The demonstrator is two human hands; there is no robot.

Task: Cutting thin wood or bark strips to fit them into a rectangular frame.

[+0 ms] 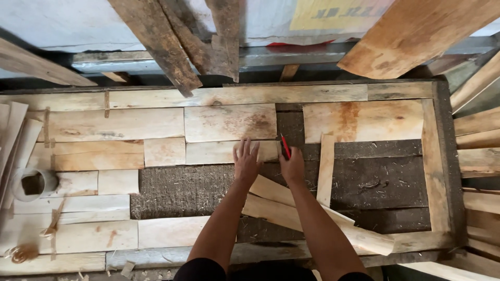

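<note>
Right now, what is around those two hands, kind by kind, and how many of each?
Hands: 2, the left hand flat on a pale veneer piece, the right hand
Red pencil, in the right hand: 1
Tape roll: 1
Wooden frame: 1
Loose strips under the forearms: 2 at least
Total: 7

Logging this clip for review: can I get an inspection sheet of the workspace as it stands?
Surface: dark fibrous mat inside a wooden frame, partly covered.
Job's things: pale thin wood veneer sheets laid edge to edge; loose pale veneer strips under the forearms; red pencil.
Clutter: grey tape roll at left; veneer scraps beside it.
Hands: left hand flat, fingers spread on a veneer piece; right hand holds the pencil.
Cables: nothing seen.
Surroundings: rough dark planks leaning beyond the frame; stacked pale boards at right.
</note>
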